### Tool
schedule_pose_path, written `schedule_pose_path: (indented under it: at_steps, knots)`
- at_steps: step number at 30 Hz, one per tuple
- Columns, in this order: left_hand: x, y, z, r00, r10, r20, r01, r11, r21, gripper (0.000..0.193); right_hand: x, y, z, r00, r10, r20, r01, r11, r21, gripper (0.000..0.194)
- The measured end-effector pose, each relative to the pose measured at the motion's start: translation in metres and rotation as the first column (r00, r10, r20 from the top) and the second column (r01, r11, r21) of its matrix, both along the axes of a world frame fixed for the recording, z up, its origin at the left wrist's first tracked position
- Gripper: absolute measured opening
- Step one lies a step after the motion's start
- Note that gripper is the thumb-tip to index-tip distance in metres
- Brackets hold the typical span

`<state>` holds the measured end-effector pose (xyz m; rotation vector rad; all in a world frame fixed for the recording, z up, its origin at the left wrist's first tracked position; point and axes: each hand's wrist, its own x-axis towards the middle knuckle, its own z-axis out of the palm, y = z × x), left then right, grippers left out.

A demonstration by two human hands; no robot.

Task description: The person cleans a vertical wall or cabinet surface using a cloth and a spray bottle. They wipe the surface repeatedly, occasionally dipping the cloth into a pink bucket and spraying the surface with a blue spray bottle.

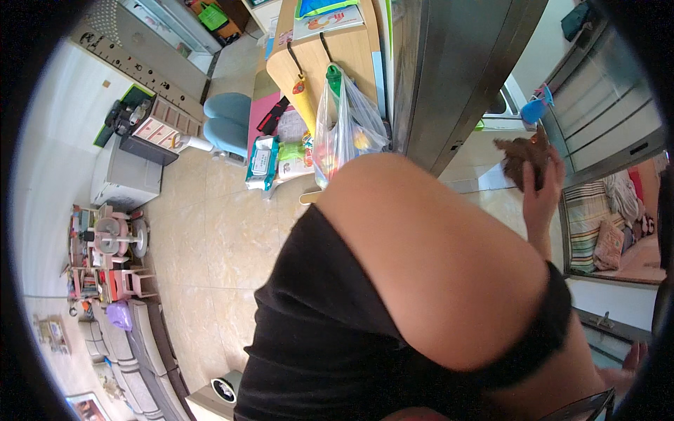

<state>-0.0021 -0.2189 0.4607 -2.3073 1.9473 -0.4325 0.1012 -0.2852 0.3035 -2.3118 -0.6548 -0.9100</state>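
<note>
At upper right, my left hand [545,181] grips a crumpled brown cloth [521,158], which hangs out past the thumb. Just beyond the cloth is a blue spray bottle [534,110]. My bare limb and black clothing fill the middle and lower part, hiding most of the forearm behind the cloth. Near the dark lower right rim, only part of my right hand [629,366] shows, fingertips raised beside a grey frame [605,320]. Whether it holds anything is hidden.
A broad grey metal door frame [463,68] stands left of the cloth. A clear plastic bag [350,126] and a yellow umbrella-like item [303,102] hang from a wooden desk [284,66]. Behind are a blue chair [226,123], a grey sofa [139,363] and tiled floor [210,252].
</note>
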Motion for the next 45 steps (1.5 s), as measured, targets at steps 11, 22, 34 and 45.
schedule_pose_path:
  at_steps: [11, 22, 34, 45]
  knots:
    - [0.008, -0.069, 0.006, 0.99, -0.083, 0.112, 0.077, 0.996, 0.051, 0.031, 0.062, 0.038, 0.084, 0.946, 0.202, 0.255, -0.296, 0.857, 0.422, 0.031]
    - [0.005, 0.059, 0.012, 0.953, 0.235, 0.189, -0.165, 0.931, -0.324, 0.028, 0.114, 0.126, 0.185, 0.796, 0.179, 0.579, -0.279, 0.956, 0.088, 0.041]
    - [0.081, 0.215, 0.026, 0.584, 0.805, 0.104, -0.264, 0.309, -0.914, 0.064, 0.104, 0.129, 0.208, 0.784, 0.202, 0.588, -0.276, 0.96, 0.038, 0.048]
    - [0.119, 0.211, 0.014, 0.586, 0.794, 0.162, -0.147, 0.301, -0.942, 0.073, 0.13, 0.14, 0.377, 0.575, 0.193, 0.795, -0.49, 0.859, 0.146, 0.049]
